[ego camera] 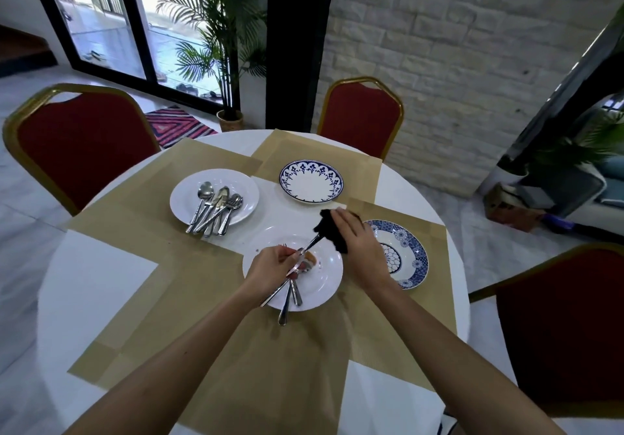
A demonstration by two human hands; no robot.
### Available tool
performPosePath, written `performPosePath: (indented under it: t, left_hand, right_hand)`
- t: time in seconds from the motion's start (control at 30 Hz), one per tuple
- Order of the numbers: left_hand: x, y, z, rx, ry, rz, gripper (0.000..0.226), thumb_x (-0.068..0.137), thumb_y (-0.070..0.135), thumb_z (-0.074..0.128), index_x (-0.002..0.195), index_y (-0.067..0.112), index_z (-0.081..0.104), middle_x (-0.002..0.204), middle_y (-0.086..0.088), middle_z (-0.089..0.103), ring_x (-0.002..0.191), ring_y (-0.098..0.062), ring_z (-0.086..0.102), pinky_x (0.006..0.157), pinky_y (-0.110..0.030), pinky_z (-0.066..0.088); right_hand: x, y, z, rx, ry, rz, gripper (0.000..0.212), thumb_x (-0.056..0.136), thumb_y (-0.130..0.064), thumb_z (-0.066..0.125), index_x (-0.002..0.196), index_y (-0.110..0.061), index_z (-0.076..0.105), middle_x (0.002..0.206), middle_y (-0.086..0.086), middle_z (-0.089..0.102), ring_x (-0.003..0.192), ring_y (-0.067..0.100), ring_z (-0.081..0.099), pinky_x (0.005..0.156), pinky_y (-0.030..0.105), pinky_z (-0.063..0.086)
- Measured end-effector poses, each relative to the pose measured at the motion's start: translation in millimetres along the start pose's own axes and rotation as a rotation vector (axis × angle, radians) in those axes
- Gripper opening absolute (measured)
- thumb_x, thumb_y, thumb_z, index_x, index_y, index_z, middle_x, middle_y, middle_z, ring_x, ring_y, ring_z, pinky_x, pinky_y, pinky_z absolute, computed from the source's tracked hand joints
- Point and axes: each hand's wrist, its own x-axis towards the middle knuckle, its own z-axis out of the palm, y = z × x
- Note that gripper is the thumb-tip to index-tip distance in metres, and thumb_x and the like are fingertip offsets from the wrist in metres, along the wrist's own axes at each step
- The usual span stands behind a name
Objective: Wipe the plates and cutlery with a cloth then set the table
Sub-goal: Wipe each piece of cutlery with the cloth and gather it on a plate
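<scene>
Could drop the utensil (309, 247), pinched in the curled fingers of the left hand (270, 270) with its tip inside the cloth (329, 223) the right hand (358, 242) grips, onto the plate (324, 279) just beneath if tugged hard.

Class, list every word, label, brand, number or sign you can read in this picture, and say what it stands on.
No text here can be read.
Blue-rimmed plate and blue-patterned plate: ornament only, no words.
Cutlery: any stamp is too small to read.
Black cloth: no label shows.
Cardboard box on the floor: dark marks, too blurred to read.
</scene>
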Motion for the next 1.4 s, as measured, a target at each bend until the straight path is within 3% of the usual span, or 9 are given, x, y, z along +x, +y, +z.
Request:
performPosePath:
  t: [0.17,0.37,0.5,0.57,0.83,0.97,1.13,1.23,1.4]
  left_hand:
    - [-1.1,3.1,4.6,-0.137,-0.042,-0.021,0.027,0.098,0.006,0.048,0.082,0.016,0.067,0.077,0.002,0.072,0.062,-0.008,0.06,0.053,-0.009,0.043]
    - [-0.8,-16.6,1.2,-0.125,-0.074,-0.05,0.023,0.098,0.007,0.048,0.092,0.019,0.067,0.093,-0.005,0.075,0.097,-0.033,0.067,0.08,-0.028,0.054]
    - [-2.7,-12.4,8.9,-0.137,-0.068,-0.055,0.02,0.099,0.007,0.046,0.102,0.007,0.066,0.092,-0.008,0.073,0.087,-0.013,0.07,0.069,-0.016,0.051]
    - [-6.5,-8.1,10.5,-0.12,-0.086,-0.063,0.021,0.101,0.01,0.043,0.102,0.01,0.063,0.088,-0.004,0.07,0.067,0.003,0.063,0.057,-0.01,0.044]
    - [-3.8,2.4,11.9,0.592,-0.124,0.195,0.013,0.097,0.034,0.05,0.097,0.024,0.056,0.084,0.007,0.063,0.081,-0.013,0.057,0.071,-0.028,0.042]
    - [-5.2,9.9,9.2,0.246,-0.03,0.126,0.038,0.103,0.022,0.039,0.073,0.028,0.061,0.067,0.012,0.066,0.062,0.003,0.058,0.061,-0.008,0.039]
    - [-3.8,11.4,16.1,-0.377,-0.078,-0.205,0.038,0.104,0.025,0.035,0.084,0.009,0.063,0.057,0.008,0.055,0.048,-0.003,0.041,0.048,-0.015,0.029]
    - [-7.2,2.9,14.4,-0.425,-0.109,-0.233,0.039,0.105,0.025,0.034,0.088,0.005,0.063,0.06,0.004,0.046,0.046,-0.003,0.033,0.045,-0.013,0.028]
    - [-10.1,-7.0,1.2,-0.271,-0.139,-0.164,0.043,0.105,0.026,0.033,0.083,0.009,0.066,0.063,0.003,0.042,0.052,-0.007,0.031,0.046,-0.013,0.029]
  right_hand:
    - [-17.0,-3.4,18.0,-0.165,-0.137,-0.222,0.083,0.07,0.001,0.073,0.144,-0.013,0.036,0.144,0.007,0.047,0.09,0.037,0.061,0.063,0.042,0.057]
    - [-12.4,14.4,11.3,-0.126,-0.224,0.098,0.072,0.09,-0.008,0.058,0.152,-0.019,0.023,0.155,0.002,0.03,0.113,0.036,0.048,0.089,0.049,0.05]
    - [-20.2,-2.0,7.4,-0.175,-0.14,-0.28,0.079,0.066,-0.003,0.079,0.137,-0.014,0.045,0.13,0.007,0.058,0.085,0.032,0.062,0.06,0.037,0.056]
    - [-16.8,1.4,3.9,-0.188,-0.118,-0.291,0.071,0.064,-0.002,0.081,0.127,-0.016,0.052,0.116,0.005,0.063,0.079,0.029,0.061,0.052,0.033,0.053]
    - [2.4,15.0,-12.2,-0.261,-0.279,-0.133,0.049,0.074,-0.01,0.075,0.116,-0.028,0.057,0.108,-0.006,0.062,0.084,0.024,0.059,0.048,0.031,0.046]
    - [4.9,12.6,-8.5,-0.235,-0.244,-0.042,0.064,0.076,-0.008,0.074,0.134,-0.023,0.052,0.127,-0.001,0.058,0.098,0.027,0.061,0.056,0.034,0.052]
    - [-14.8,-12.6,13.6,-0.246,-0.156,-0.217,0.073,0.076,0.003,0.056,0.145,-0.009,0.035,0.145,0.009,0.046,0.082,0.037,0.06,0.053,0.041,0.056]
    - [-15.6,-5.4,12.7,-0.231,-0.143,-0.275,0.075,0.077,0.004,0.058,0.146,-0.014,0.032,0.147,0.004,0.043,0.081,0.035,0.06,0.054,0.039,0.055]
    - [-7.9,19.3,-3.0,-0.241,-0.223,-0.079,0.08,0.078,0.0,0.07,0.148,-0.014,0.034,0.147,0.005,0.043,0.099,0.037,0.057,0.067,0.046,0.057]
